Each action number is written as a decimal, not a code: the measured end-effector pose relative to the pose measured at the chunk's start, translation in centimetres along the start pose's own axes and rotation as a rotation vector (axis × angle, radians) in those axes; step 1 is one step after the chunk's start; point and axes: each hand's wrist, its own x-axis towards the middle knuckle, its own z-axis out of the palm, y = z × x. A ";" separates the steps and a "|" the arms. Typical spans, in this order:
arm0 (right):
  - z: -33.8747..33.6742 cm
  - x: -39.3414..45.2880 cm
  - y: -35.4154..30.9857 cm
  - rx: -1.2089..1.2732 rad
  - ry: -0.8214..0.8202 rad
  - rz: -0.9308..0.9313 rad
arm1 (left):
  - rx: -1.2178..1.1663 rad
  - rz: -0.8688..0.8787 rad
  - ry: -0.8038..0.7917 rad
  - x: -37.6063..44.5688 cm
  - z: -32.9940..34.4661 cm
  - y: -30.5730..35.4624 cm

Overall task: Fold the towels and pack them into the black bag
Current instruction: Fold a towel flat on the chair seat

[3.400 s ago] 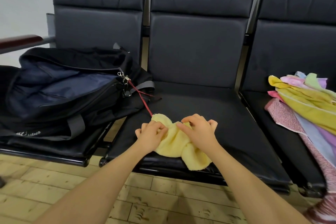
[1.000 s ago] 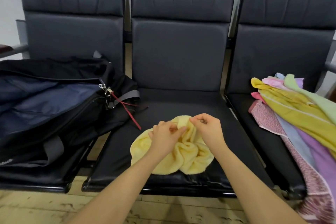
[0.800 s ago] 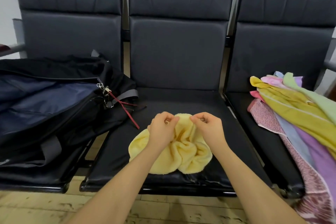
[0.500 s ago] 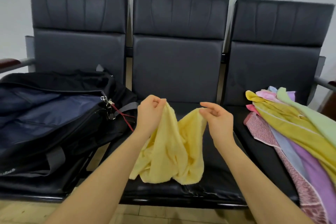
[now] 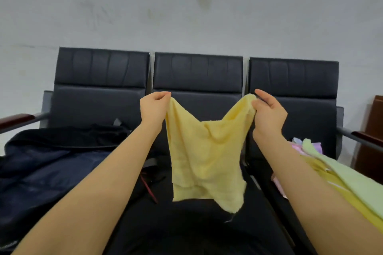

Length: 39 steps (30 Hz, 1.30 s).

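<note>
A pale yellow towel [image 5: 206,157] hangs in the air above the middle seat, spread between both hands. My left hand [image 5: 154,109] pinches its upper left corner. My right hand [image 5: 268,113] pinches the upper right corner. The towel sags in the middle and its lower edge dangles free above the seat. The black bag [image 5: 47,163] lies open on the left seat, showing a dark blue lining. A pile of towels [image 5: 339,174] in green, yellow, pink and lilac lies on the right seat.
Three black padded seats stand in a row against a grey wall; the middle seat [image 5: 186,227] lies below the towel. A red strap [image 5: 148,187] trails from the bag onto it. Armrests [image 5: 16,120] flank the row, and a brown panel [image 5: 373,141] stands at right.
Both hands lifted the crumpled towel off the middle seat, raised it and drew apart, so it now hangs spread out. The view has tilted upward.
</note>
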 end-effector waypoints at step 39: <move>-4.2 2.3 -0.8 -0.039 0.051 -0.010 | -0.125 -0.095 0.048 1.4 -1.7 0.2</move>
